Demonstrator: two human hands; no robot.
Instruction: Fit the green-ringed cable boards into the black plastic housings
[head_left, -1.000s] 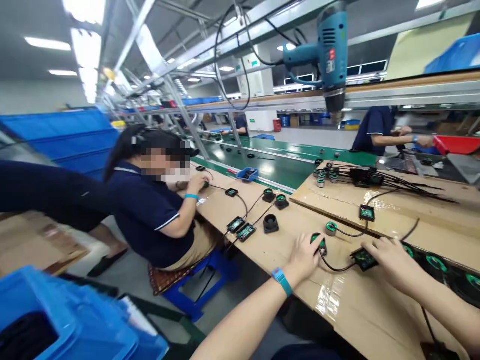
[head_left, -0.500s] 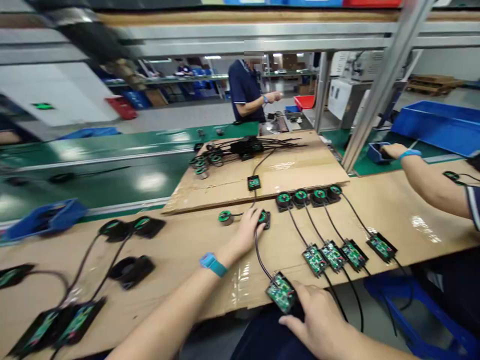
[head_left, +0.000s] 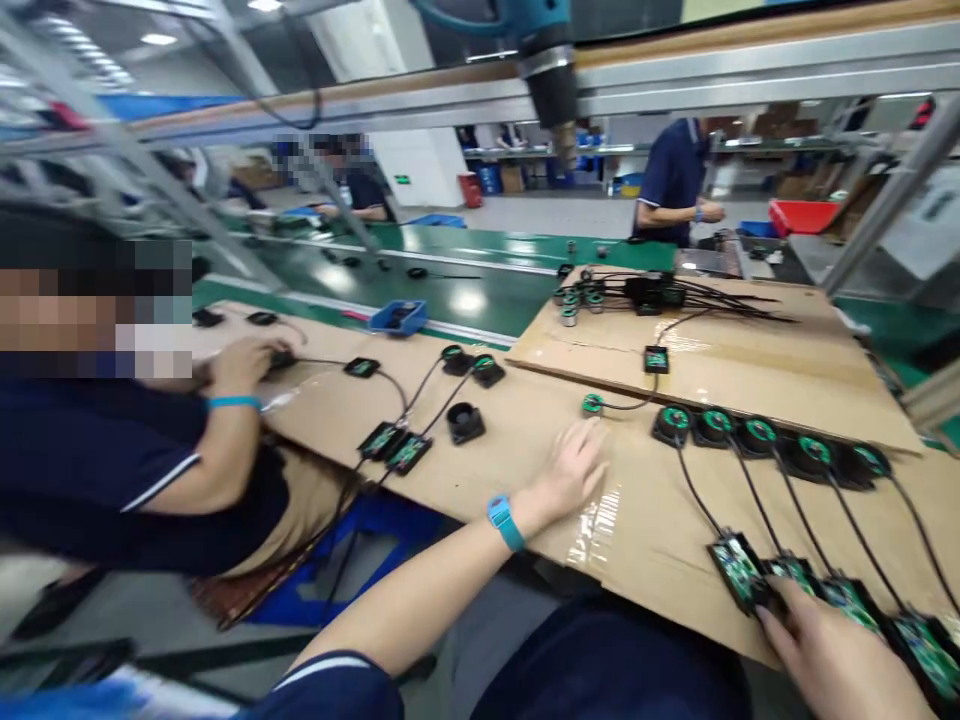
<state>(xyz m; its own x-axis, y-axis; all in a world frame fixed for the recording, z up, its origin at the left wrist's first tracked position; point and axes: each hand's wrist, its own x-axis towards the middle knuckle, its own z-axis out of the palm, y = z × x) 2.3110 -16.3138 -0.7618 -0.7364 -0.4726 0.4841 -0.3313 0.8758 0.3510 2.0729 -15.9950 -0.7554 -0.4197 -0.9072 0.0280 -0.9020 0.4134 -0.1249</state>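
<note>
My left hand (head_left: 576, 468) is held low over the cardboard, fingers stretched out and holding nothing. Just beyond its fingertips lies a round green-topped motor coil (head_left: 592, 404), wired to a small boxed circuit board (head_left: 655, 360). At the lower right, my right hand (head_left: 821, 635) grips the near end of a green circuit board in a black case (head_left: 736, 568) between thumb and fingers. A cable joins that board to a black fan frame with a green round centre (head_left: 675, 422). It is the leftmost of several such sets in a row, some partly behind my right hand.
A raised cardboard sheet (head_left: 720, 385) bears a pile of cabled coils (head_left: 652, 293). Leftward are a loose black fan frame (head_left: 465, 424), more boards (head_left: 406, 452) and a blue bin (head_left: 399, 316). A co-worker (head_left: 165, 470) sits at left. A power drill (head_left: 551, 80) hangs overhead.
The view has swung left. My left hand has left the fan and lies beside the loose coil. My right hand has brought the board and its fan to the row's left end.
</note>
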